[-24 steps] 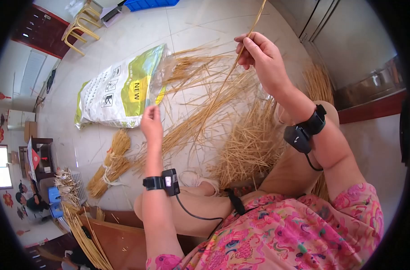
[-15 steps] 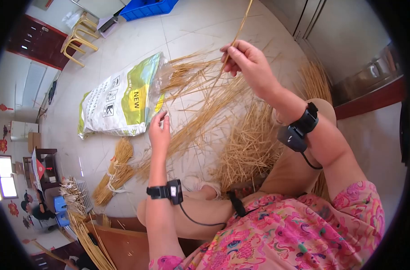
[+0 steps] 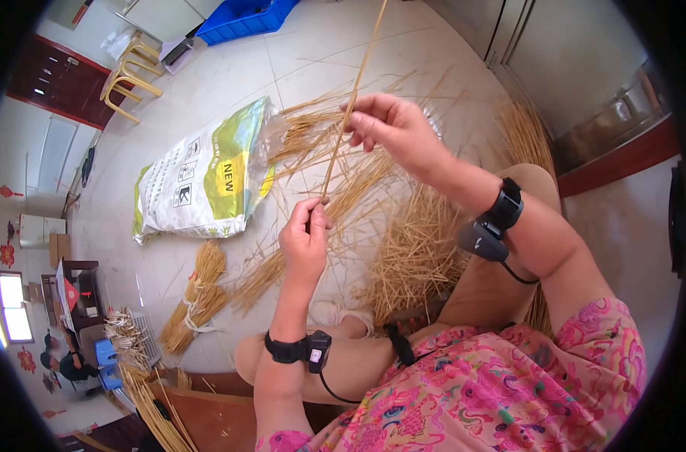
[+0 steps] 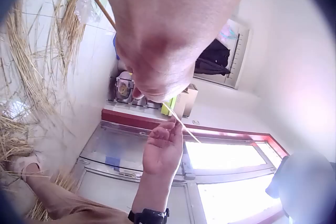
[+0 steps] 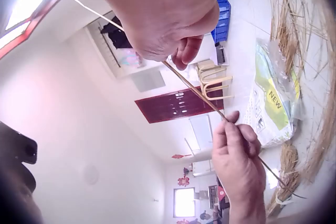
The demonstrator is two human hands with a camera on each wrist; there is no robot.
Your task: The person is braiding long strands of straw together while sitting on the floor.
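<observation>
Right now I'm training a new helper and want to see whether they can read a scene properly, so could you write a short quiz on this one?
1. True or false: the tied bundle of straw lies inside a blue crate.
2. Multiple choice: in the head view, which hand shows higher up along the single stalk?
A) The left hand
B) The right hand
C) Neither; they are level
3. Fill in the blank: the large word printed on the yellow patch of the bag is ____.

Key: 1. False; 2. B; 3. NEW
</observation>
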